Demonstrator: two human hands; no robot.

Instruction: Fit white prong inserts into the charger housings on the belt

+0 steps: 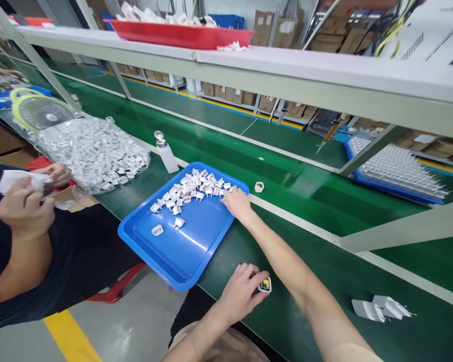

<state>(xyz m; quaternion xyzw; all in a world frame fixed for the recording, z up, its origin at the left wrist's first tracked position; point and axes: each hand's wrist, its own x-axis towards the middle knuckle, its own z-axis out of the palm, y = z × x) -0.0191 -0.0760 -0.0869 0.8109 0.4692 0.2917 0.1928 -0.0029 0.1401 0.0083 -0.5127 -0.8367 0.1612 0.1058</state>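
Note:
Low on the bench near its front edge, my left hand (242,290) is closed around a small white charger housing (265,285), whose open end shows a yellow component and dark parts. My right hand (237,202) reaches to the far right side of a blue tray (181,277). Its fingers are bent together at the edge of a pile of white plug pieces with pins (186,190); what sits between the fingertips is too small to make out. Two loose plug pieces lie apart from the pile, one of them a white plug piece (157,230).
Another housing (259,187) stands beyond the tray; white chargers (377,307) lie at right. A pump bottle (166,155), a bag of white parts (98,151) and a fan (41,111) are left. A co-worker's hand (26,206) holds something white. A shelf (287,65) crosses above.

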